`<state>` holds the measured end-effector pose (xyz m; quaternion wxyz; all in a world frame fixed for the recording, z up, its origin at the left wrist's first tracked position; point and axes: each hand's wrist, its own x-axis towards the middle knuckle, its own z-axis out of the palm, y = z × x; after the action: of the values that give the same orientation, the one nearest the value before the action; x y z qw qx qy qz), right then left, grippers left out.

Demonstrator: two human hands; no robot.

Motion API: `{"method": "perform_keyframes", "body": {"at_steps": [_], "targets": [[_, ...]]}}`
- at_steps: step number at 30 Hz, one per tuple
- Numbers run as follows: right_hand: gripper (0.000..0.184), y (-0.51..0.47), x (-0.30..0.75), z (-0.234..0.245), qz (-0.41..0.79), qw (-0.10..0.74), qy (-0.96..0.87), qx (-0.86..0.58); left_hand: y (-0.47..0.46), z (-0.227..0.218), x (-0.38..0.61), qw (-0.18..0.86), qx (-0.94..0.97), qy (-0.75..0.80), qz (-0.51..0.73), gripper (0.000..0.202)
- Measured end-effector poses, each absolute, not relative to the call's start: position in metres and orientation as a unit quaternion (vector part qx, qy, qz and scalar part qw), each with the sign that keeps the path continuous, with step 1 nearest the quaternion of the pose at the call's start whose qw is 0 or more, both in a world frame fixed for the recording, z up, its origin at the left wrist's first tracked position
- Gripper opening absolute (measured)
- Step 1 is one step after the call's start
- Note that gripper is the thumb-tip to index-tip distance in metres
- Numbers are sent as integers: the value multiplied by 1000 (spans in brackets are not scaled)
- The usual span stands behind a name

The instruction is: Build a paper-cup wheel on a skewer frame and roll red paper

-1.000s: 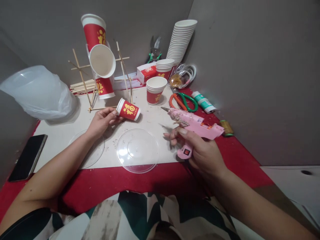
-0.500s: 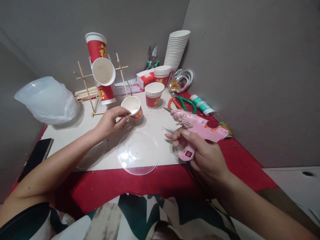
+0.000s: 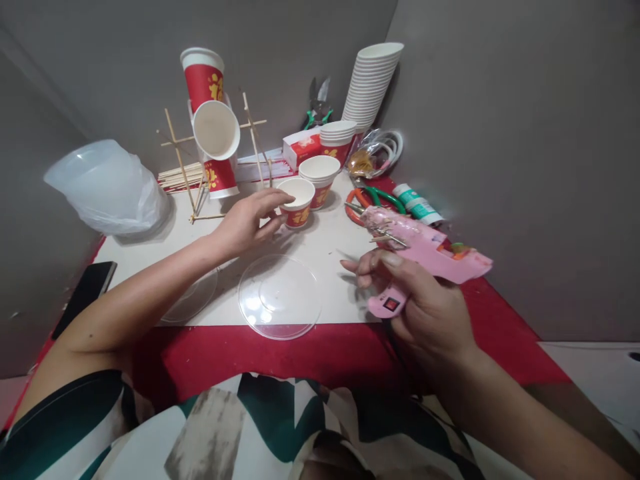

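My left hand [image 3: 254, 217] reaches over the white sheet, its fingers parted. The fingertips rest at the near-left rim of a red-and-white paper cup [image 3: 299, 215], and the thumb stays apart below. Close beside that cup, at its back right, stands a short stack of similar cups [image 3: 323, 193]. In my right hand [image 3: 425, 303] is a pink hot glue gun [image 3: 417, 243], gripped by its handle, nozzle pointing left and slightly up. A round clear plastic lid [image 3: 280, 297] lies flat between my hands. Another clear disc [image 3: 193, 300] is partly hidden under my left forearm.
Behind stands a frame of thin sticks [image 3: 176, 150] around joined cups [image 3: 217, 130]. A plastic-wrapped bundle [image 3: 113, 193] and a phone [image 3: 83, 297] lie left. At right are scissors [image 3: 383, 198], a green-white roll [image 3: 417, 203] and a tall cup stack [image 3: 373, 87]. Grey walls close the back.
The single cup has moved right, up against the short stack. My left hand went with it and its pinch on the rim has loosened. The glue gun stays in my right hand.
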<state>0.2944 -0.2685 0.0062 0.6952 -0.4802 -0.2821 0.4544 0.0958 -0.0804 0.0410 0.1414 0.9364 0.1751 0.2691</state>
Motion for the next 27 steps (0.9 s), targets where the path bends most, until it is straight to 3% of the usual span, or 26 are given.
{"method": "perform_keyframes", "body": {"at_steps": [4, 9, 13, 18, 27], "targets": [[24, -271, 295, 8, 457, 693, -292, -475, -95, 53, 54, 155, 915, 280, 244, 31], [24, -273, 294, 8, 453, 688, -319, -469, -117, 55, -13, 174, 893, 407, 82, 46], [23, -272, 292, 10, 451, 686, -323, -471, -132, 39, -42, 142, 906, 398, -2, 56], [26, -271, 291, 11, 451, 693, -310, -469, -142, 30, -47, 130, 910, 393, -19, 60], [30, -269, 292, 6, 462, 706, -293, -451, -139, 60, -44, 65, 911, 404, -57, 52]]}}
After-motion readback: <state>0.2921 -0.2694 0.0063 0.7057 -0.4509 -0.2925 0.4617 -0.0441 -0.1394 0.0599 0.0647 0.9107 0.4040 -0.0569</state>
